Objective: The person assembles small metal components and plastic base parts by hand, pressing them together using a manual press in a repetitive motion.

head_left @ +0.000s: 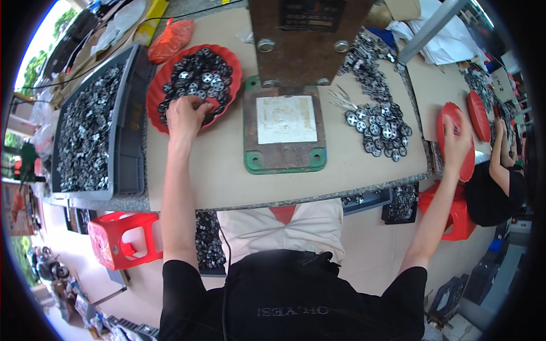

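Note:
My left hand reaches into a red round tray at the upper left, fingers bent down among several black round parts. Whether it grips one I cannot tell. My right hand is stretched far to the right, its fingers wrapped over the edge of a red oval tray at the table's right end. Between the hands lies a green-rimmed press base with a pale plate on it. A pile of black and silver round parts lies to the right of the base.
A grey bin full of small metal pieces stands at the far left. The brown press column rises behind the base. Red plastic stools stand under the table. Another person sits at the right beside a second red tray.

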`<state>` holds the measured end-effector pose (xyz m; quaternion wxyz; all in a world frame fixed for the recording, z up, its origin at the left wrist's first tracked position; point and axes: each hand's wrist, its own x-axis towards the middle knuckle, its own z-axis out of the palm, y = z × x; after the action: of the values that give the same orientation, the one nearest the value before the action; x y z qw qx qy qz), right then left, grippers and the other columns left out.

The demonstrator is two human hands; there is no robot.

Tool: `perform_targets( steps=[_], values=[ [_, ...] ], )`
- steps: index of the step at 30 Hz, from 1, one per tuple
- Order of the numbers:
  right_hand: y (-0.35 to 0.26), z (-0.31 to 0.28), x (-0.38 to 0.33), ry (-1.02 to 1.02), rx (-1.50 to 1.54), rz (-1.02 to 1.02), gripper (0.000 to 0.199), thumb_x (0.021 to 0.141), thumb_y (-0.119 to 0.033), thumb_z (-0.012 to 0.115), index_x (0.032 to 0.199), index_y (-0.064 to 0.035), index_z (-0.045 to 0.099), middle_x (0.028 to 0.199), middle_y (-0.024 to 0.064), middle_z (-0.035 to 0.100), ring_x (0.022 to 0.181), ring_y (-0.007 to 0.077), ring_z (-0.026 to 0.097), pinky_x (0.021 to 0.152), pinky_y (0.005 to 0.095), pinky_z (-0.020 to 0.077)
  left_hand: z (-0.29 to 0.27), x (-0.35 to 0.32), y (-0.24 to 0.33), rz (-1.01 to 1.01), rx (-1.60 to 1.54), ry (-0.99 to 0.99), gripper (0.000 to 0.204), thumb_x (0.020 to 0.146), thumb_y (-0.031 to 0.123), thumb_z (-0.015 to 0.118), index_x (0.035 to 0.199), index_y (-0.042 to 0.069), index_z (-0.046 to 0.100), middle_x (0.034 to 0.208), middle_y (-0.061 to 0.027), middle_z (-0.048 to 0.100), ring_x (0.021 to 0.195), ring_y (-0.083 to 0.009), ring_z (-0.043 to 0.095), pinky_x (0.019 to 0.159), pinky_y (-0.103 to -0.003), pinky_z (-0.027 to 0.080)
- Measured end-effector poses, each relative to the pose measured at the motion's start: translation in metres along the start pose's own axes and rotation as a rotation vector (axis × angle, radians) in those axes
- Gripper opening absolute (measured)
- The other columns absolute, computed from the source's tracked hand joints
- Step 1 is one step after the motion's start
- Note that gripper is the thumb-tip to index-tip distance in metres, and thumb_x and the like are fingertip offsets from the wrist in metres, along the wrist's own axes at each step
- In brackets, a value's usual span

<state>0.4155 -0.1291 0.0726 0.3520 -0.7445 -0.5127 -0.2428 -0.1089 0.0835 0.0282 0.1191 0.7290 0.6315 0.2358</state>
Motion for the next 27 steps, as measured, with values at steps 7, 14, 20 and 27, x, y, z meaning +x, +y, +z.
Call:
perform_targets(
  steps=[7,14,20,27],
  values=[
    [-0.125,0.065,-0.05,-0.499,0.41,-0.134,0.018,0.077,-0.009,0.066,0.094,-0.0028,0.066,0.092,0.0124,0.064,0.089,0.028,0.058,0.08,0.0356,0.0459,0.015,0.009,-0.01,0.161,0.171,0.068,0.019,0.074,0.019,0.07,0.085,0.004,0.072,0.08,-0.019,0.066,0.074,-0.0363,0.063,0.071,-0.041,0.05],
    [-0.144,0.119,-0.038,-0.645,0.332,-0.037,0.011,0.078,-0.011,0.062,0.083,-0.0021,0.066,0.086,0.012,0.063,0.09,0.031,0.056,0.079,0.0394,0.0446,-0.009,-0.054,0.03,-0.078,-0.477,0.125,0.021,0.091,0.014,0.057,0.106,0.003,0.067,0.079,-0.0038,0.069,0.07,-0.0075,0.062,0.056,-0.022,0.046],
    [-0.167,0.136,-0.03,-0.829,0.275,-0.067,0.008,0.079,-0.008,0.059,0.082,-0.002,0.064,0.089,0.0152,0.061,0.093,0.0328,0.055,0.081,0.0413,0.0437,-0.011,-0.112,0.029,-0.074,-1.13,-0.062,0.024,0.084,-0.001,0.062,0.107,-0.007,0.062,0.091,-0.0131,0.067,0.078,-0.0158,0.065,0.064,-0.023,0.05],
    [-0.175,0.135,-0.034,-0.779,0.257,-0.214,0.006,0.081,-0.004,0.055,0.085,0.0003,0.054,0.087,0.0173,0.059,0.089,0.0348,0.054,0.079,0.043,0.0429,0.007,-0.142,0.047,-0.147,-1.519,-0.359,0.031,0.078,-0.008,0.064,0.108,-0.005,0.059,0.105,-0.0116,0.061,0.094,-0.0221,0.064,0.083,-0.031,0.052]
  ],
)
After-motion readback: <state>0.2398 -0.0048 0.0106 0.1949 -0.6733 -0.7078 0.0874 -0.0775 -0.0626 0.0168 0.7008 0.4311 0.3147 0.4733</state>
